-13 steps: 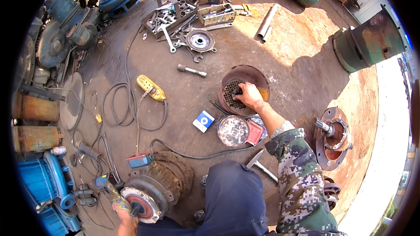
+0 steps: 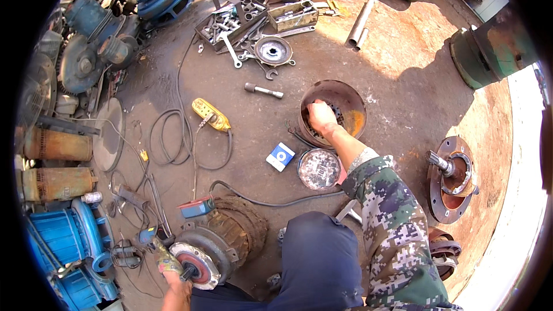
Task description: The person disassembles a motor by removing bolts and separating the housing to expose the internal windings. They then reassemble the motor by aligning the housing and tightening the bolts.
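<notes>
My right hand (image 2: 321, 117) reaches into a rusty round metal pan (image 2: 358, 95), its fingers closed down by the dark mesh at the bottom. Whatever they grip is hidden. At the lower left my left hand (image 2: 171, 273) is closed on a stained, patterned cloth (image 2: 167, 258), right beside the shaft (image 2: 189, 270) of a motor. This dirty motor (image 2: 222, 233) lies on the ground by my knee, with a pale flange ring at its shaft end.
Near the pan are a whitish round lid (image 2: 319, 169), a blue-and-white box (image 2: 280, 156) and a hammer (image 2: 348, 212). A yellow power strip (image 2: 211, 114) trails cables. Toolboxes (image 2: 292, 17) stand farther off; a flanged shaft part (image 2: 452, 179) is at right.
My right hand has shifted toward the pan's left side, and its fingertips have gone out of sight. The whole view has slid slightly. My left hand stays by the shaft.
</notes>
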